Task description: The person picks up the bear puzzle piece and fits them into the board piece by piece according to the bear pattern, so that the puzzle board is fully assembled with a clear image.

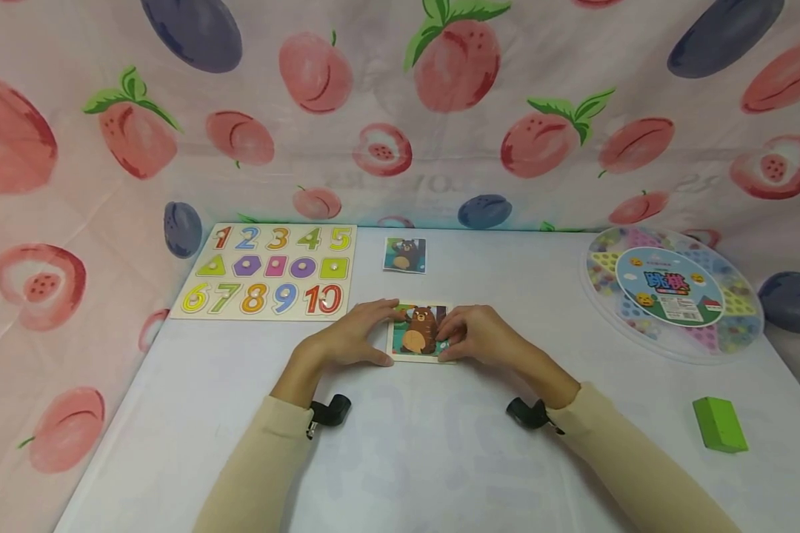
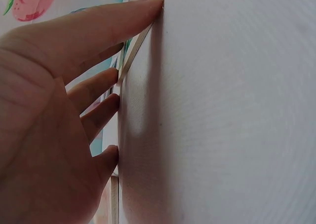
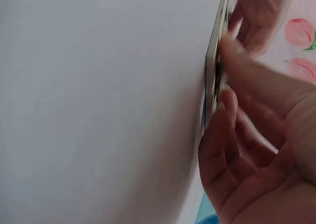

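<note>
A small square bear jigsaw puzzle [image 1: 418, 332] in a pale tray lies flat on the table, between my two hands. My left hand [image 1: 347, 333] is spread at the tray's left side, with the thumb at the lower corner and the forefinger by the upper edge. Over the right part of the picture, my right hand [image 1: 485, 337] has its fingers curled, with thumb and fingers pinching a puzzle piece that they largely hide. In the right wrist view, the thumb [image 3: 266, 78] lies across the tray's edge. Behind the puzzle is a matching bear picture card [image 1: 405, 255].
A wooden board of numbers and shapes [image 1: 263, 287] lies at the back left. The round clear case of a Chinese checkers set [image 1: 670, 289] is at the back right, with a green block [image 1: 720, 424] nearer. A fruit-print cloth [image 1: 433, 148] hangs behind the table.
</note>
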The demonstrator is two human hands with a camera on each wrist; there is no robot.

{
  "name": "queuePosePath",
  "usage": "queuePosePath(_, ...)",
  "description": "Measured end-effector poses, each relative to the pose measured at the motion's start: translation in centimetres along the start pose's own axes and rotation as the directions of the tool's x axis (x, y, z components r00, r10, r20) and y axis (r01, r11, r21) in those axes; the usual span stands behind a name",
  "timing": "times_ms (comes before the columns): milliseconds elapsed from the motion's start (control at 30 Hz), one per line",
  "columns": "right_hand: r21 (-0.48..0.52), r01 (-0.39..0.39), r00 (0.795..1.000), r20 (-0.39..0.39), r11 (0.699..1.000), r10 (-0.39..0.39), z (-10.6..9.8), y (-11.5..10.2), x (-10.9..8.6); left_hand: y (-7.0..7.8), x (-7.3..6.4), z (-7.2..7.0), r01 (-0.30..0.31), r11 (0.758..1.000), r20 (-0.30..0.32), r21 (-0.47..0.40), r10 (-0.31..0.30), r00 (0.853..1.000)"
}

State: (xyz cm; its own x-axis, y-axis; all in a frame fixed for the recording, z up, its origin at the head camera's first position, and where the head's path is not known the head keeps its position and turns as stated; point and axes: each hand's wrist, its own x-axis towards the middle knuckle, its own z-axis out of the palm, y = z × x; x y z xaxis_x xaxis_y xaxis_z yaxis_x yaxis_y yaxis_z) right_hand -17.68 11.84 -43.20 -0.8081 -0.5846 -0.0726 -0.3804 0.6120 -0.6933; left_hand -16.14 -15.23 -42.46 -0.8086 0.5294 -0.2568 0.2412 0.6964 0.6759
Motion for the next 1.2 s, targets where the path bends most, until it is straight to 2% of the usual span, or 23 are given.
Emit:
queuePosePath(233, -0.023, -0.032, 0.999, 0.019, 0.999, 0.032, 0.0, 0.0, 0.3, 0.1, 0.0, 0.0, 0.001, 1.0, 0.002, -0.005, -0.001, 1.0)
queuePosePath(567, 0.027, -0.096, 0.994, 0.046, 0.995, 0.095, 0.0, 0.0, 0.2, 0.1, 0.0, 0.0, 0.005, 1.0, 0.006, -0.004, -0.005, 1.0)
queuePosePath(767, 0.037, -0.102, 0.993, 0.057, 0.994, 0.1, 0.0, 0.0, 0.0, 0.1, 0.1, 0.0, 0.005, 1.0, 0.01, -0.004, -0.005, 1.0)
queuePosePath(1067, -0.018, -0.086, 0.993, 0.078, 0.996, 0.087, -0.4, -0.2, -0.9, 0.4, 0.0, 0.1, 0.004, 0.999, 0.009, 0.035, -0.004, 1.0)
queuePosePath(1200, -0.013, -0.05, 0.995, 0.091, 0.999, 0.051, -0.5, 0.1, -1.4, 0.4, -0.1, 0.2, 0.003, 0.998, 0.004, 0.067, -0.003, 1.0)
